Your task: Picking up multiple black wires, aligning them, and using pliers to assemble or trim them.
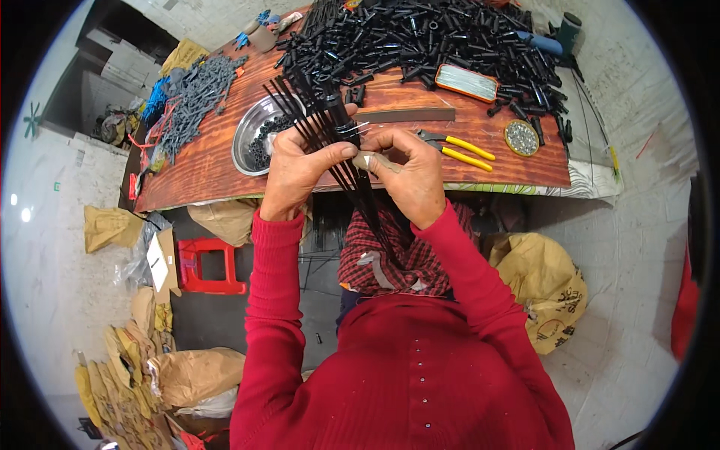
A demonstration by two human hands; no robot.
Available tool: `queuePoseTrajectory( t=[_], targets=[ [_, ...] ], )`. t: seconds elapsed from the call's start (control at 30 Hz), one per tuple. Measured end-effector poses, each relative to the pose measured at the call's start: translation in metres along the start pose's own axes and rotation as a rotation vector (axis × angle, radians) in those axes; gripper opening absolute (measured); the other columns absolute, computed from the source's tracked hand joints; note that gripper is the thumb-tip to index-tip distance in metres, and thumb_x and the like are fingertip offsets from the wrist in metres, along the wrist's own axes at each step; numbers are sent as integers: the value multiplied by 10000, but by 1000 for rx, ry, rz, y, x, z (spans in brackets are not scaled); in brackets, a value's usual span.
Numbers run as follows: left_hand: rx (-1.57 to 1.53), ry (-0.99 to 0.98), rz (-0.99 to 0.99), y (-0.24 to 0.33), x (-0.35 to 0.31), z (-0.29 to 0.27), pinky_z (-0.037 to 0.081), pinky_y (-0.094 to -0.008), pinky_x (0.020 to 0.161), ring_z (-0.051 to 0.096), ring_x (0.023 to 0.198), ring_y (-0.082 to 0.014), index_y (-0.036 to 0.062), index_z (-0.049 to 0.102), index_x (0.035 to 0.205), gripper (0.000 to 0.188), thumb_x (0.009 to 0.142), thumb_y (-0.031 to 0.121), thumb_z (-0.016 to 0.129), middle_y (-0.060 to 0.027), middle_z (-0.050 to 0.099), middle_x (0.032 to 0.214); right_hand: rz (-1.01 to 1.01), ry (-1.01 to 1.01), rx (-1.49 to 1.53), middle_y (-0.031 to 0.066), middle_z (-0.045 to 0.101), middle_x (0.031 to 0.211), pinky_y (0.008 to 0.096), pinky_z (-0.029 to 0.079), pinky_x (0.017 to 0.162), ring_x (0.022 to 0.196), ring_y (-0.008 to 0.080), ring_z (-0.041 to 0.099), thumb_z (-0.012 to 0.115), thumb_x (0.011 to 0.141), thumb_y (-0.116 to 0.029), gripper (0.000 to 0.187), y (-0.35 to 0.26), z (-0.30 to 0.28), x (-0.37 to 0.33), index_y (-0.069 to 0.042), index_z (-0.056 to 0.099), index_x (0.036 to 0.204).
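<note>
A bundle of thin black rods (367,202), much like umbrella ribs, stands tilted between my hands, its lower ends reaching down to the checked cloth on my lap. My left hand (294,169) is closed around the rods near their upper part, thumb across the front. Among them sits a black cylindrical piece (341,112). Beside it, a fine silvery wire (361,127) sticks out towards my right hand (412,176). That hand is closed in a pinch against the bundle, with a pale wrap on the thumb; what lies between its fingertips is hidden.
Yellow-handled pliers (469,148) lie right of my hands, near a round tin of small metal pieces (521,138). An orange-rimmed tray (466,97) holds silvery pins. A steel bowl (237,150) with black rings stands left. Heaps of black tubes (405,37) and grey parts (196,101) lie behind.
</note>
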State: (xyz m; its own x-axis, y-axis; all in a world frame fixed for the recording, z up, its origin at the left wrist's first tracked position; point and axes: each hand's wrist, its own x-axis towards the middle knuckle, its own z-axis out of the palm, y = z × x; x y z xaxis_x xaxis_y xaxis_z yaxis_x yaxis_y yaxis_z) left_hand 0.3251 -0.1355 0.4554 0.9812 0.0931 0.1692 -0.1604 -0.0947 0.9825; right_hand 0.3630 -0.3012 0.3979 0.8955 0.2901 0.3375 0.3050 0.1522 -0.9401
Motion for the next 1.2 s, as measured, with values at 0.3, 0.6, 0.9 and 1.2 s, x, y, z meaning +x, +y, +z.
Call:
queuePoseTrajectory(
  t=[0.3, 0.6, 0.9, 1.2],
  targets=[
    [-35, -5, -10, -3, 5, 2, 535, -266, 849, 662, 923, -114, -14, 642, 1246, 520, 750, 0, 800, -72, 707, 1107, 53, -69, 79, 17, 697, 881, 209, 497, 660, 773, 54, 626, 742, 861, -45, 141, 10, -9, 4, 4, 685, 980],
    [-61, -45, -36, -13, 9, -9, 533, -297, 905, 668, 999, -149, -12, 620, 1272, 515, 781, 5, 776, -93, 695, 1160, 14, -96, 2, 23, 692, 890, 229, 505, 696, 800, 70, 624, 724, 870, -40, 131, 9, -7, 6, 15, 676, 980],
    [-23, -56, 3, -18, 14, -10, 528, -321, 937, 661, 1049, -173, -26, 604, 1285, 494, 813, -1, 745, -102, 673, 1212, 1, 6, 13, 39, 694, 900, 254, 522, 744, 821, 89, 637, 727, 855, -57, 140, 2, 2, 4, 20, 669, 958],
    [-25, -31, 11, -18, 12, -8, 536, -289, 857, 658, 948, -131, -12, 633, 1250, 438, 829, 33, 745, -76, 710, 1078, -93, 22, -103, 44, 694, 895, 248, 518, 756, 806, 90, 635, 721, 836, -44, 148, 8, 7, 8, 21, 658, 953]
  ],
)
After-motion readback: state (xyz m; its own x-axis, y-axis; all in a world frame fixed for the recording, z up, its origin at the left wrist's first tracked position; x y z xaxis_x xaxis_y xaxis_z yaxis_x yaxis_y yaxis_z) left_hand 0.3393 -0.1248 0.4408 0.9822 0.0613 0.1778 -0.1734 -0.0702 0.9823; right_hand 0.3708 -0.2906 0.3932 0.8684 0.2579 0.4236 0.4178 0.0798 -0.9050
